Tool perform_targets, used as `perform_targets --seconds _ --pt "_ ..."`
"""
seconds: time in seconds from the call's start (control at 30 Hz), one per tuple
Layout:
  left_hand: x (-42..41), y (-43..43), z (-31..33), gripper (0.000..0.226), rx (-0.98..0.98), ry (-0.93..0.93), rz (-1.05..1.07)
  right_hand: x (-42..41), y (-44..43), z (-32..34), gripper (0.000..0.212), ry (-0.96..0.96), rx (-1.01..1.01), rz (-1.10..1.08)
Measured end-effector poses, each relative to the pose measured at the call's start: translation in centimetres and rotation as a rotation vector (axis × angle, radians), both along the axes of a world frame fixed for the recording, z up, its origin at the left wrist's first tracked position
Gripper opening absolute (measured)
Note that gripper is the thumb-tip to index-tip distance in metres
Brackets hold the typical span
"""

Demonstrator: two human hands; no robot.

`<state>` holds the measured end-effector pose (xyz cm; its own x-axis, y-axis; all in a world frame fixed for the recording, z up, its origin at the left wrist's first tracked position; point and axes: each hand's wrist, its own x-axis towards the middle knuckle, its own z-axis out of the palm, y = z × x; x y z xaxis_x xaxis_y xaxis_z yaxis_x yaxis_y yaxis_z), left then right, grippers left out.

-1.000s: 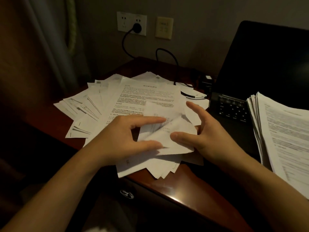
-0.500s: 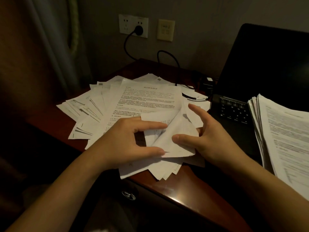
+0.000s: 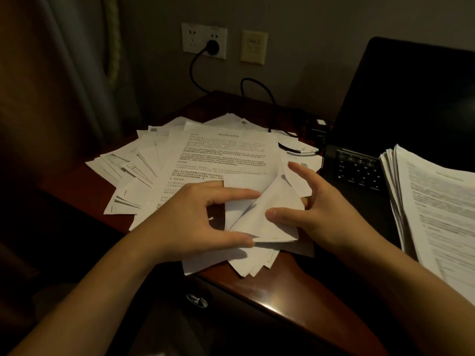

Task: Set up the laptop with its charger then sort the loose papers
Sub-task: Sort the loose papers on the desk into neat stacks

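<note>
Loose printed papers (image 3: pixel 226 152) lie fanned over the wooden desk (image 3: pixel 282 291). My left hand (image 3: pixel 195 219) and my right hand (image 3: pixel 316 209) meet over a small bundle of folded sheets (image 3: pixel 267 217) at the pile's near edge. The left thumb and forefinger pinch the bundle's left side. The right thumb presses on its top while the right forefinger stays raised and straight. An open black laptop (image 3: pixel 401 119) stands at the right. Its charger cable (image 3: pixel 259 93) runs from a plug (image 3: pixel 212 46) in the wall socket.
A tall neat stack of papers (image 3: pixel 434 209) rests at the right, partly over the laptop keyboard (image 3: pixel 359 170). A curtain (image 3: pixel 64 73) hangs at the left. A drawer handle (image 3: pixel 196 300) shows under the desk's front edge. A charger brick (image 3: pixel 317 129) lies beside the laptop.
The folded sheets between my hands have lifted and opened a little more. Both hands stayed almost in place.
</note>
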<state>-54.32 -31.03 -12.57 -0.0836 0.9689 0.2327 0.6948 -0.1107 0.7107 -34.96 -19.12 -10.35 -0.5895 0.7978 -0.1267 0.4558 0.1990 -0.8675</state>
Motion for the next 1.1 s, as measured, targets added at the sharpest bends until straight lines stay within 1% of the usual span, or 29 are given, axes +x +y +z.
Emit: perform_targets --seconds 0.03,0.07,0.17,0.27,0.37,0.4,0.47,0.5,0.57,0.6,0.67,0.77,0.8,0.87,0.93,1.0,1.07,1.1 --pt "0.0 0.1 0.0 0.053 0.006 0.014 0.004 -0.1 0.0 -0.1 0.100 0.007 0.016 -0.004" --pt "-0.1 0.1 0.1 0.052 0.019 0.003 0.008 -0.1 0.0 -0.1 0.099 0.007 0.026 -0.004" --pt "-0.1 0.2 0.2 0.039 0.058 -0.126 0.026 0.4 0.5 0.2 0.096 -0.027 -0.011 0.024" --pt "-0.1 0.2 0.1 0.052 0.093 -0.196 0.071 0.8 0.9 0.6 0.097 -0.070 -0.051 0.071" --pt "-0.2 0.1 0.0 0.062 0.142 -0.139 0.070 0.7 0.6 0.5 0.097 -0.047 -0.070 0.058" --pt "-0.2 0.1 0.0 0.057 0.140 -0.127 0.055 0.6 0.5 0.4 0.097 -0.032 -0.072 0.041" --pt "-0.2 0.2 -0.2 0.039 0.083 -0.116 0.024 0.4 0.3 0.3 0.097 -0.012 -0.050 0.007" --pt "-0.1 0.1 -0.2 0.044 0.058 -0.089 0.012 0.2 0.1 0.1 0.097 0.001 -0.034 -0.011" --pt "0.0 0.1 -0.2 0.062 0.040 -0.014 -0.017 -0.1 0.0 -0.2 0.097 0.019 0.003 -0.041" --pt "0.1 0.2 -0.1 0.065 0.050 -0.001 -0.018 -0.2 0.0 -0.4 0.096 0.017 0.019 -0.050" --pt "-0.1 0.3 -0.1 0.063 0.087 -0.038 -0.002 -0.1 0.1 -0.2 0.095 0.001 0.021 -0.042" --pt "0.0 0.3 0.0 0.053 0.118 -0.170 0.039 0.5 0.5 0.6 0.096 -0.025 -0.054 0.023" --pt "0.1 0.2 0.0 0.053 0.130 -0.192 0.051 0.8 0.5 0.8 0.097 -0.029 -0.078 0.047" --pt "0.4 0.1 0.1 0.060 0.164 -0.227 0.071 1.0 0.5 1.0 0.100 -0.026 -0.103 0.071" --pt "0.1 0.0 0.0 0.065 0.212 -0.173 0.110 0.9 0.4 1.0 0.099 -0.010 -0.114 0.061" --pt "-0.1 0.0 -0.1 0.060 0.207 -0.107 0.098 0.6 0.2 0.9 0.097 0.014 -0.116 0.042" --pt "-0.1 -0.1 -0.1 0.046 0.127 -0.095 0.020 0.4 0.0 0.9 0.096 0.045 -0.107 0.027" --pt "0.2 -0.1 0.1 0.049 0.086 -0.061 -0.014 0.4 -0.2 0.8 0.096 0.060 -0.097 0.019"
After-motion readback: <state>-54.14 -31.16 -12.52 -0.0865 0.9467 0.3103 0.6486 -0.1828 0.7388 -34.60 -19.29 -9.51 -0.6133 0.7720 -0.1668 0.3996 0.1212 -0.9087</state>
